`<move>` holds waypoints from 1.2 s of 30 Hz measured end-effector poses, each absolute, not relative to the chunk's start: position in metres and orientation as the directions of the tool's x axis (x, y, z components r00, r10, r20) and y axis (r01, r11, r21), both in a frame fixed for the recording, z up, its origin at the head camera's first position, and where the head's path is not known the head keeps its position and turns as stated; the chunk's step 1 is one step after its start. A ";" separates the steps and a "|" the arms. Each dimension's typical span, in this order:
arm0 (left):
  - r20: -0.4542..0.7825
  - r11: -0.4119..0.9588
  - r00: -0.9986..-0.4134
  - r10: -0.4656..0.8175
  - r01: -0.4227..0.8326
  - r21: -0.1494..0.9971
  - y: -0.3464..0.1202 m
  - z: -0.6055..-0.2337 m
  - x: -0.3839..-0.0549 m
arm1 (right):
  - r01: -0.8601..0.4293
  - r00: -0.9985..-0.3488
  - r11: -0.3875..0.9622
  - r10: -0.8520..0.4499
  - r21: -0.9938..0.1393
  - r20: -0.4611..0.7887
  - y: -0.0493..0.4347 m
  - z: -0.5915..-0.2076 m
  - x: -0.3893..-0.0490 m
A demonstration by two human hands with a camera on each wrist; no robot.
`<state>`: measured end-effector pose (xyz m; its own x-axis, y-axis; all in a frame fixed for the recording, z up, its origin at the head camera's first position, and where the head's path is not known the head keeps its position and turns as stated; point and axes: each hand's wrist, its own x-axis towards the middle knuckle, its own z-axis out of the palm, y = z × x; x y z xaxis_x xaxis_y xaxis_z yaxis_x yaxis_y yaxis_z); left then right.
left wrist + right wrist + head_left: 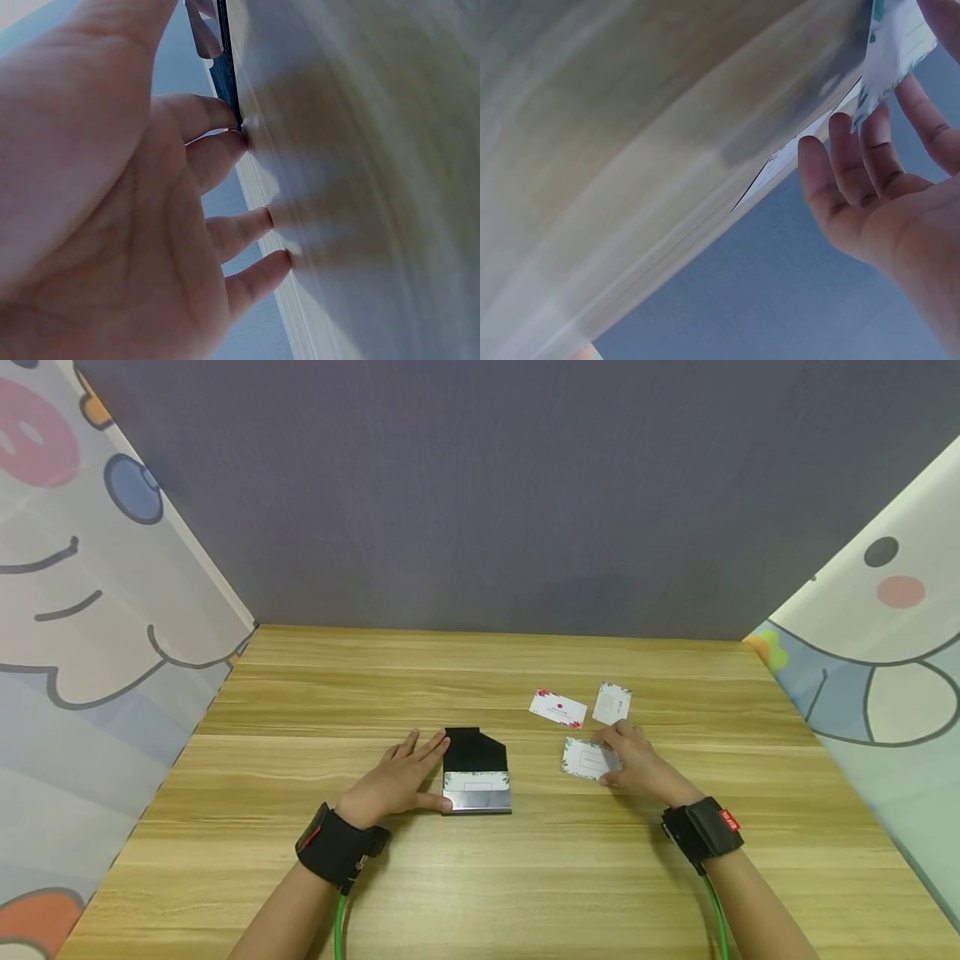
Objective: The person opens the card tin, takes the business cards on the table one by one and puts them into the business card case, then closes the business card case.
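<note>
A business card case (477, 802) lies with its black flap (474, 750) folded back. It has a silvery metal front, and a white card with green leaf print (476, 779) shows in its pocket. My left hand (397, 781) is spread at the case's left side, thumb at the lower corner and forefinger at the flap's edge; the left wrist view shows its fingertips (259, 219) down on the table. With thumb and fingers, my right hand (637, 764) pinches a white card with green leaf edges (585, 758). In the right wrist view this card (892, 56) stands tilted, lifted off the wood.
Behind the right hand lie a white card with red flower corners (558, 708) and a white card with small print (612, 702). The wooden table (360, 693) ends at a dark grey panel (480, 527). Green cables (716, 910) trail from both wristbands.
</note>
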<state>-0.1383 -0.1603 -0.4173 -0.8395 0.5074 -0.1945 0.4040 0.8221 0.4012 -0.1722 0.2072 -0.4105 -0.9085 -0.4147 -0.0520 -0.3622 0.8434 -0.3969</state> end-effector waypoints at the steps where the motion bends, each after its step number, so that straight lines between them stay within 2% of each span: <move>1: -0.194 0.822 -0.840 0.507 0.404 0.400 -0.160 -0.417 -0.138 | -0.363 -0.908 0.842 -0.415 -0.399 -0.052 0.207 -0.411 -0.173; 8: -0.191 0.823 -0.840 0.508 0.408 0.396 -0.161 -0.418 -0.138 | -0.361 -0.899 0.824 -0.431 -0.437 -0.070 0.207 -0.411 -0.175; 14: -0.190 0.823 -0.838 0.511 0.413 0.390 -0.161 -0.419 -0.139 | -0.373 -0.905 0.794 -0.425 -0.481 0.001 0.206 -0.408 -0.175; 19: -0.197 0.825 -0.839 0.508 0.408 0.391 -0.161 -0.418 -0.140 | -0.398 -0.907 0.789 -0.416 -0.468 0.069 0.204 -0.408 -0.177; 36: -0.200 0.828 -0.839 0.506 0.406 0.387 -0.161 -0.418 -0.138 | -0.470 -0.875 0.717 -0.453 -0.514 0.169 0.168 -0.412 -0.178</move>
<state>-0.1383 -0.1608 -0.4177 -0.8392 0.5057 -0.2000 0.4064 0.8276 0.3870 -0.1783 0.1680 -0.4122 -0.8754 -0.4526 0.1695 -0.4703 0.7172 -0.5142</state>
